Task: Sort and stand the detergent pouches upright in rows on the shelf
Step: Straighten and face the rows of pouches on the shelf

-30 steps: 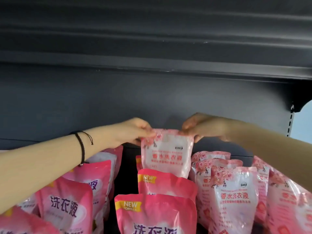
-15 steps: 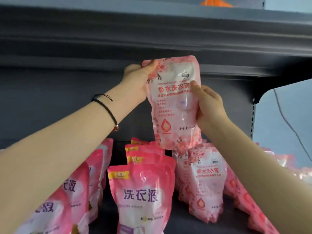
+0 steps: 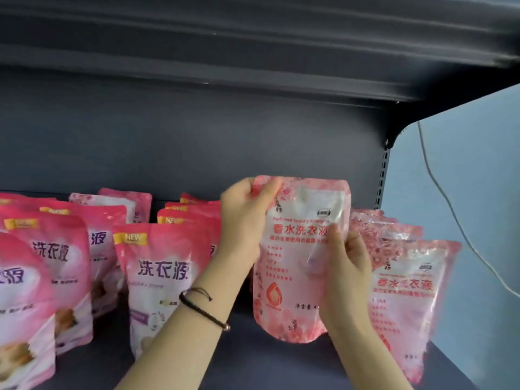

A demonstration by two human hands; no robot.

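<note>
Dark grey metal shelf (image 3: 267, 367) with a matching back panel and an upper shelf overhead. All positions below are given relative to the held pouch, a pale pink, floral-printed, glossy plastic detergent pouch with red characters (image 3: 295, 277).

- **Left of the held pouch:** several rows of deep pink detergent pouches with purple characters and yellow "NEW" flashes (image 3: 161, 277). They stand upright, face forward and run back towards the panel. This is one sorted kind.
- **Just right of the held pouch:** a single row of pale floral pouches (image 3: 408, 294) of the same print as the held one. They also stand upright, one behind another.
- **The held pouch itself:** it is upright and faces forward, in the gap between the two kinds. Its base is at or just above the shelf deck, and contact cannot be confirmed. The position suggests a new row of its own kind is being started beside its match.
- **Left hand (image 3: 244, 220):** it pinches the top left corner, thumb on the front. This probably keeps the limp top from folding over.
- **Right hand (image 3: 349, 266):** it grasps the right edge at mid-height, thumb on the printed face. This probably steadies the body and squares it to the neighbouring row.
- **Below and left of the held pouch:** a black cord bracelet (image 3: 202, 308) circles the left wrist.
</note>
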